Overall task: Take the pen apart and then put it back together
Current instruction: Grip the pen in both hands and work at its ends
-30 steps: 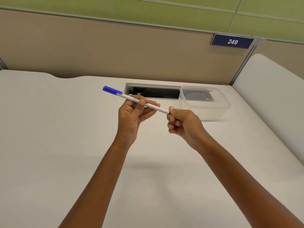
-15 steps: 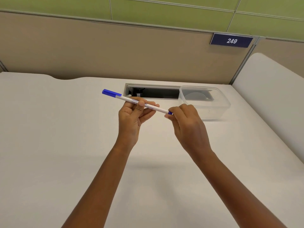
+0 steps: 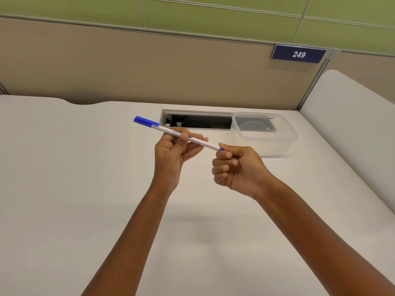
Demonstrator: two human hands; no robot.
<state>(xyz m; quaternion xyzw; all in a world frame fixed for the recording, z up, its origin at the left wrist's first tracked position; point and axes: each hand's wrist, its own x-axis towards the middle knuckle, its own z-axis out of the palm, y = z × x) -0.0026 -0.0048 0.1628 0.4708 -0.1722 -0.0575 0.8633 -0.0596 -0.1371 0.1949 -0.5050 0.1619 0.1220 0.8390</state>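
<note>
Single head-worn wide-angle view, looking forward and down, close over white desk [image 3: 64, 189], beige partition [image 3: 128, 67] behind.

Sign [image 3: 298, 54] reads "249"; pen [image 3: 164, 130] print perhaps "DRY WIPE".

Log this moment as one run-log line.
stage: disassembly start | pen: whole, blue cap on, held above desk | left hand: grip on barrel | right hand: pinching blue end | clear container: untouched

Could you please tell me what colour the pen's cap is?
Blue; the cap on the white pen shows in the head view.
</note>
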